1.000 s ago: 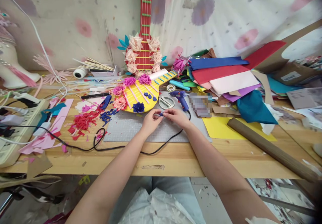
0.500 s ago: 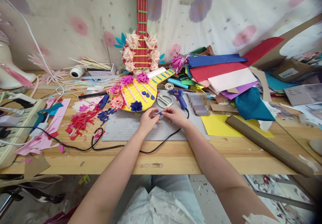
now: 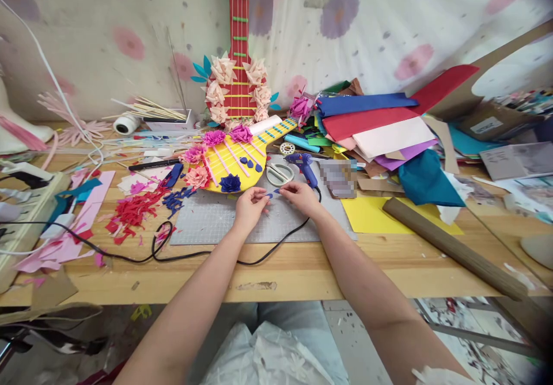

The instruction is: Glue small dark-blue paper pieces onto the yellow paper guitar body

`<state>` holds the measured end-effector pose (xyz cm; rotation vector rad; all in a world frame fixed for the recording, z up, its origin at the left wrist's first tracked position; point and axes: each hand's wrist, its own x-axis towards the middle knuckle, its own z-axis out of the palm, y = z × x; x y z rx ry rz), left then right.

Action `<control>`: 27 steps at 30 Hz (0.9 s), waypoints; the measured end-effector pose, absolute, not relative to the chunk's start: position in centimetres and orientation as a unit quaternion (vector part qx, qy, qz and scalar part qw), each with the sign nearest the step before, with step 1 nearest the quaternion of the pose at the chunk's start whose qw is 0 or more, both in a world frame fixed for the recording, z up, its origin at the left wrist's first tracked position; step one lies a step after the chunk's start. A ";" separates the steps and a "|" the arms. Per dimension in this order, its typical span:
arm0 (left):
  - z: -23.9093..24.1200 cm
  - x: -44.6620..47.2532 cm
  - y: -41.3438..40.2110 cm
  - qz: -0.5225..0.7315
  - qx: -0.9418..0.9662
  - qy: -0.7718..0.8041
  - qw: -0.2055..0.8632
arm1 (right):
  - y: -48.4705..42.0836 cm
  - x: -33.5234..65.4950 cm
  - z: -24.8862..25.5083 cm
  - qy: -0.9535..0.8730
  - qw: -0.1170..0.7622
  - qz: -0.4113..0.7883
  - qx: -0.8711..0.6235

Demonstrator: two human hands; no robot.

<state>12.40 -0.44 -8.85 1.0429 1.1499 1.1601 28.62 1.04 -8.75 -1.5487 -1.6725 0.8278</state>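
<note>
Over the grey cutting mat [image 3: 203,223], my left hand [image 3: 251,207] pinches a small blue paper petal [image 3: 270,195] between thumb and fingertips. My right hand [image 3: 301,196] is close beside it, its fingertips closed on another small blue paper piece [image 3: 277,191]. A narrow gap separates the two pieces. Just beyond my hands lies a yellow paper guitar [image 3: 211,169] with pink flowers and a dark blue flower [image 3: 230,182] on its edge. White-handled scissors [image 3: 280,174] and a blue glue gun [image 3: 306,169] rest behind my fingers.
Red paper scraps [image 3: 138,212] and blue scraps [image 3: 175,200] lie to the left. A black cord [image 3: 185,255] loops across the table front. A cardboard tube [image 3: 453,246] crosses yellow paper [image 3: 367,215] at right. A red guitar [image 3: 240,88] leans on the back wall.
My fingertips have drawn slightly apart, so a gap now shows between the blue pieces. The whole view has shifted a little, with things appearing further left.
</note>
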 end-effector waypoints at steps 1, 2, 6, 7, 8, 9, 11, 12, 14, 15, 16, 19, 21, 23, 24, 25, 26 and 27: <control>-8.8 12.4 -0.4 0.497 0.441 0.487 0.567 | 1.1 28.7 -8.9 -0.663 0.333 0.285 -0.607; -8.8 12.4 -0.5 0.498 0.438 0.486 0.568 | 1.0 28.7 -9.0 -0.681 0.315 0.250 -0.612; -8.8 12.4 -0.5 0.496 0.433 0.487 0.574 | 0.8 28.5 -9.0 -0.717 0.273 0.176 -0.617; -8.8 12.5 -0.5 0.496 0.431 0.490 0.574 | 0.7 28.5 -8.9 -0.717 0.272 0.172 -0.618; -8.8 12.5 -0.5 0.495 0.428 0.493 0.572 | 0.7 28.4 -8.8 -0.715 0.277 0.172 -0.618; -8.8 12.5 -0.5 0.495 0.426 0.497 0.571 | 0.6 28.4 -8.7 -0.712 0.290 0.179 -0.613; -8.7 12.6 -0.6 0.492 0.425 0.502 0.571 | 0.5 28.2 -8.6 -0.703 0.336 0.221 -0.587; -8.7 12.7 -0.5 0.490 0.424 0.503 0.572 | 0.5 28.0 -8.6 -0.696 0.362 0.254 -0.565; -8.6 12.7 -0.5 0.489 0.422 0.505 0.573 | 0.6 27.6 -8.8 -0.682 0.400 0.325 -0.519; -8.6 12.7 -0.5 0.489 0.420 0.507 0.572 | 0.6 27.4 -8.9 -0.675 0.410 0.353 -0.502; -8.6 12.8 -0.5 0.488 0.418 0.509 0.572 | 0.7 27.3 -9.1 -0.667 0.416 0.374 -0.492; -8.6 12.8 -0.5 0.486 0.418 0.513 0.571 | 1.1 27.1 -9.5 -0.635 0.437 0.404 -0.493; -8.7 12.8 -0.6 0.485 0.427 0.512 0.566 | 1.3 27.4 -9.4 -0.615 0.457 0.403 -0.501; -9.0 12.7 -0.7 0.486 0.446 0.507 0.555 | 1.4 27.9 -9.1 -0.594 0.478 0.391 -0.516; -9.1 12.7 -0.8 0.484 0.459 0.504 0.548 | 1.4 28.2 -9.0 -0.583 0.488 0.383 -0.525; -9.2 12.6 -0.9 0.481 0.474 0.504 0.539 | 1.4 28.4 -8.8 -0.574 0.496 0.375 -0.532; -9.4 12.5 -1.0 0.475 0.490 0.505 0.528 | 1.4 28.6 -8.7 -0.568 0.504 0.368 -0.537; -9.4 12.3 -1.1 0.467 0.509 0.509 0.514 | 1.4 28.8 -8.6 -0.565 0.509 0.362 -0.538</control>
